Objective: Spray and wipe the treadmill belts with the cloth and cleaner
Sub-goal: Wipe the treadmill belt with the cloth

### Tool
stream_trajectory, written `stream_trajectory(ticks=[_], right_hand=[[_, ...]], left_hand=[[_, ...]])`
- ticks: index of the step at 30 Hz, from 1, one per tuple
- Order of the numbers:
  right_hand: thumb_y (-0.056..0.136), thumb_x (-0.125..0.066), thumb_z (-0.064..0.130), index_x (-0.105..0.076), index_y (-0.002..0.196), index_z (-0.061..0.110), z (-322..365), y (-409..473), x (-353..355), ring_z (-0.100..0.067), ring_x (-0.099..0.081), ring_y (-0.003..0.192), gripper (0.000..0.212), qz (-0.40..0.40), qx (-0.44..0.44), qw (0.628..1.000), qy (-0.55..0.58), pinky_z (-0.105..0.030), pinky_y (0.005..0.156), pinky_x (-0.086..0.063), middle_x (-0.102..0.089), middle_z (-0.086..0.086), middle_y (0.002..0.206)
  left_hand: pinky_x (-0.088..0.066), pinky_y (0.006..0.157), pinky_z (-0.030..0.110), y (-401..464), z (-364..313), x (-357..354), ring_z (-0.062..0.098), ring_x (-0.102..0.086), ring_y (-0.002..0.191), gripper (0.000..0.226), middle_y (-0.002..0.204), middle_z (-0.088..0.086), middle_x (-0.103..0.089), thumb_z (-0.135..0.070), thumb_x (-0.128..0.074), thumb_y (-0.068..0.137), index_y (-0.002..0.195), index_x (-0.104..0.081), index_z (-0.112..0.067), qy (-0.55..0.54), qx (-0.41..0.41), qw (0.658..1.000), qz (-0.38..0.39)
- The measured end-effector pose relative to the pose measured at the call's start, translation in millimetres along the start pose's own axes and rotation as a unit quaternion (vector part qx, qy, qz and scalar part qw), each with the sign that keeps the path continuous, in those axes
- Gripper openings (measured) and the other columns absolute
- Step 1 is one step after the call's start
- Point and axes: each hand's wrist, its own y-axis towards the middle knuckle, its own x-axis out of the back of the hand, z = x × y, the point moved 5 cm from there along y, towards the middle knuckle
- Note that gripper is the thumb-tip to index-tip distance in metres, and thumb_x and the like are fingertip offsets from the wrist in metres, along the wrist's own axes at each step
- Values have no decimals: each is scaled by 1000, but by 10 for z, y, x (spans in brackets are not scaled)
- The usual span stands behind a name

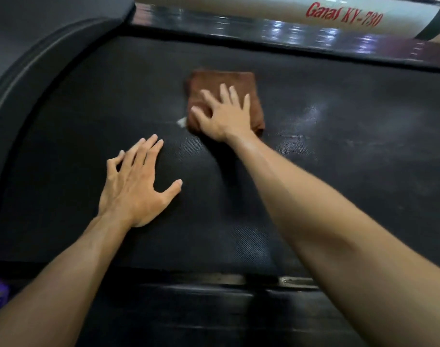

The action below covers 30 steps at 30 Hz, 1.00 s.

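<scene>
Head view: wiping step. Right hand [225, 116] fingers spread flat, pressing cloth [224, 81] on belt [339, 171]; left hand [136, 186] splayed, bracing. Next likely: sweep cloth toward wet sheen.

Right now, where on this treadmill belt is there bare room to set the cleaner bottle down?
Bare belt lies right of the right hand and its brown cloth, up to the far side rail. Another free patch lies left of the left hand, toward the curved cover. The middle is crowded by both hands and forearms.
</scene>
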Motion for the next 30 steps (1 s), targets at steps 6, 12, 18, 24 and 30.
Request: stream_trajectory(ticks=[6, 12, 18, 24, 30], right_hand=[[99, -28, 74, -23, 160, 48, -651, -839, -28, -20, 0, 160, 67, -42, -57, 998, 0, -53, 126, 7, -8, -1, 174], [101, -23, 69, -16, 164, 40, -506, 266, 88, -29, 7, 160, 69, -11, -122, 992, 11, -63, 122, 12, 1, -10, 174], [97, -26, 76, -22, 159, 51, -165, -668, -76, -18, -2, 160, 67, -23, 93, 995, 0, -52, 127, 6, -11, 3, 173], [99, -25, 74, -17, 162, 44, -953, -92, 169, -26, 6, 160, 70, -2, -139, 990, 11, -62, 124, 9, 1, -5, 174], [100, -28, 73, -18, 161, 48, -29, 117, -24, -25, 4, 160, 67, 24, 49, 999, -2, -57, 124, 10, -2, -3, 174]], left_hand=[[-11, 124, 41, -15, -33, 6, 7, 0, 157, 101, 170, -13, -5, -80, -12, 77, 163, -13, -26, -14, 9, 1000, -4], [-14, 123, 42, -9, -15, -5, 8, -1, 157, 101, 170, -13, -4, -80, -12, 77, 163, -12, -27, -6, 6, 1000, 5], [-14, 125, 41, -16, -26, 37, 7, 2, 156, 103, 170, -14, -1, -81, -11, 76, 163, -10, -27, -17, 11, 1000, 16], [-11, 124, 41, -11, -46, 29, 7, 1, 157, 102, 170, -14, -4, -80, -12, 76, 163, -13, -26, -18, 9, 1000, 4], [-13, 123, 42, -11, -19, 35, 7, -1, 157, 101, 170, -14, -4, -80, -14, 77, 163, -13, -27, -18, 9, 1000, 11]])
